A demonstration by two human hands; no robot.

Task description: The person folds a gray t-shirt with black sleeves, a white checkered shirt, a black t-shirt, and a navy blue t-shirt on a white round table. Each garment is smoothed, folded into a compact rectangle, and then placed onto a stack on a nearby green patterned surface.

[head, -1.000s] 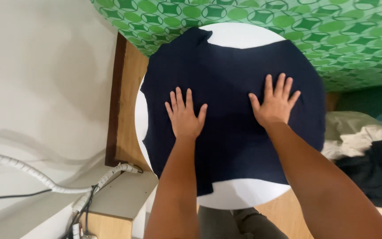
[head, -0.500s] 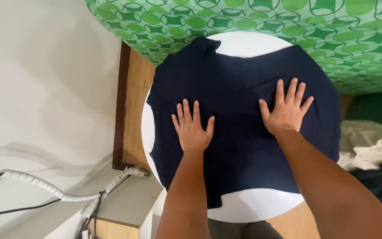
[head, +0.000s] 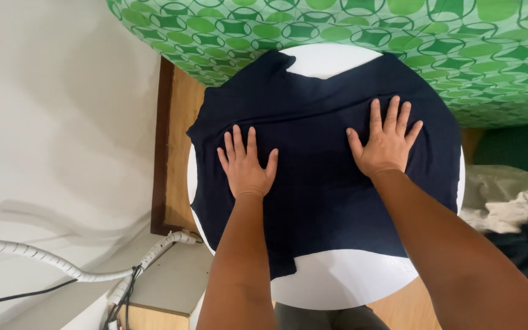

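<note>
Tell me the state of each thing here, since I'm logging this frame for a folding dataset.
dark navy garment: spread flat over the table, edges hanging past the rim
round white table: mostly covered
left hand: open, palm flat on the garment
right hand: open, palm flat on the garment
clothes pile: crumpled, at right

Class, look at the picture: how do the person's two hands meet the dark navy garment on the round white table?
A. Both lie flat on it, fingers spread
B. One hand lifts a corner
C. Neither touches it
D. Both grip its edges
A: the left hand and right hand lie palm-down with fingers spread on the navy garment, spread over the round white table.
</note>
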